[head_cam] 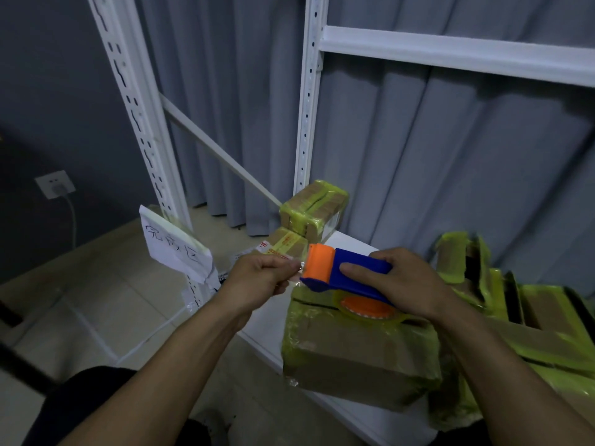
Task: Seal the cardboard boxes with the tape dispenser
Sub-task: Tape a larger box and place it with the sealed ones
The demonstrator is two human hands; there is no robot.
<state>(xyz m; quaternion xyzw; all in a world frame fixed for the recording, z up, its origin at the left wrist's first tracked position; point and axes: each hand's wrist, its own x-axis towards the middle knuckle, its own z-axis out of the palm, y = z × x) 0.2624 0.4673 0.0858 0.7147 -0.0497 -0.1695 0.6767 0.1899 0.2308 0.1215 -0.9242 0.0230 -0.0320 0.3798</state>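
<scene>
Items I see, from left to right:

1. Wall socket [55,184], with a plug in it and a cable hanging down.
2. Paper sign [175,249], handwritten, fixed to a white shelf post [135,101].
3. Left hand [257,276], fingers curled, pinching the clear tape end [297,268] at the mouth of the dispenser.
4. Two small boxes [314,207], bound in yellow-green tape, stacked at the back of the white shelf [267,333].
5. Tape dispenser [347,272], blue body and orange roller, held just above the near box [357,349]. I cannot tell whether the roll touches it.
6. Right hand [409,284], wrapped round the blue body.
7. Pile of boxes [515,304], taped and lying crooked at far right.
</scene>
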